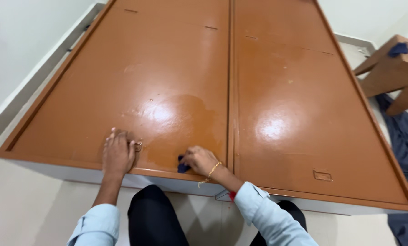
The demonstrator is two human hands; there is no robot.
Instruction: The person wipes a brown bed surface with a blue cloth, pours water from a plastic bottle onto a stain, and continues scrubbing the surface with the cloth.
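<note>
- The person's left hand (pixel 118 152) lies flat, palm down, on the near part of the left brown door panel (pixel 135 77), its fingers together and stretched toward the far side.
- Just right of that hand's fingers sits a small recessed metal handle (pixel 138 146); the hand touches or partly covers it.
- The right hand (pixel 200 160) is curled with its fingers closed on a small dark blue cloth (pixel 183 166), pressing it against the same panel near its near edge, just left of the centre seam.
- A gold bracelet (pixel 211 172) circles the right wrist, and both forearms wear light blue sleeves (pixel 267 218).
- A darker, damp-looking patch (pixel 185 123) spreads across the panel beyond the cloth, beside a bright glare spot.
- The right brown door panel (pixel 304 105) lies beside the left one, parted from it by a narrow raised seam running near to far; it has its own glare spot and a small recessed handle (pixel 322 175) near its near right corner.
- Both panels sit in a pale frame (pixel 53 169), whose near edge shows under the hands.
- The person's dark trousers (pixel 154 218) show at the near edge, between the arms.
- At the far right stands a wooden piece of furniture (pixel 390 73) with a small blue item on top, and dark blue fabric (pixel 406 141) lies on the floor below it.
</note>
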